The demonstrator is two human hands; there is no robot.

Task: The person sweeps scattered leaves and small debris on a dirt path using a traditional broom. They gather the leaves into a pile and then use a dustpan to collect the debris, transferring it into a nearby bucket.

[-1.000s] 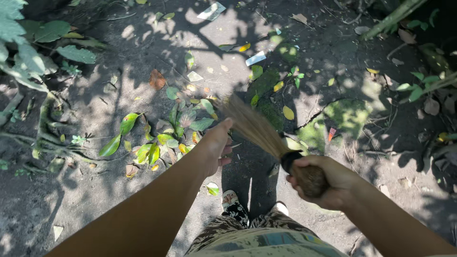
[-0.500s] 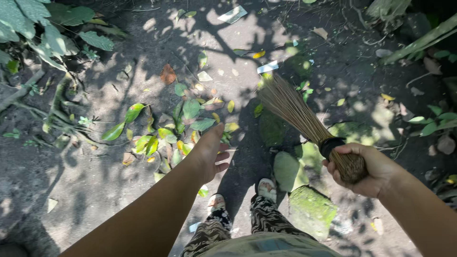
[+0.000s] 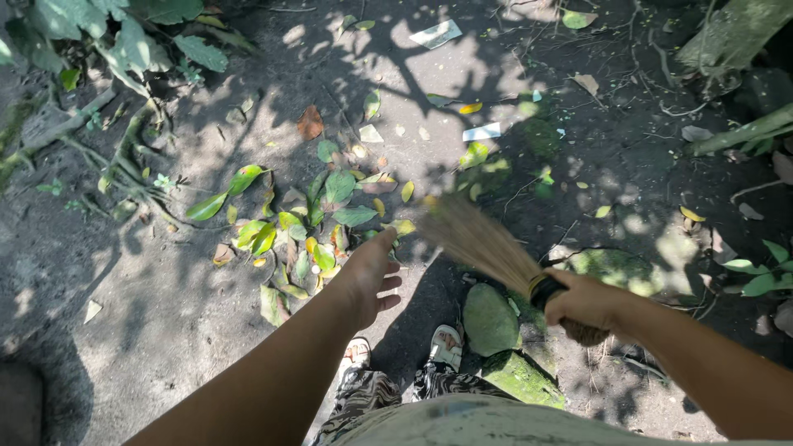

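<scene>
Broom (image 3: 479, 239) swung left toward leaves (image 3: 318, 219); right hand (image 3: 582, 301) gripping it, left hand (image 3: 372, 272) loose.

Bare dirt ground (image 3: 165, 330) strewn with fallen leaves (image 3: 326, 215).

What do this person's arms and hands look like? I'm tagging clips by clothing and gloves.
Both arms are bare as far as the frame shows, with no sleeves in view. The left hand and right hand wear no gloves, and no rings, watch or wristband can be seen. The fingers are uncovered. Dappled leaf shadow falls across both forearms.
</scene>
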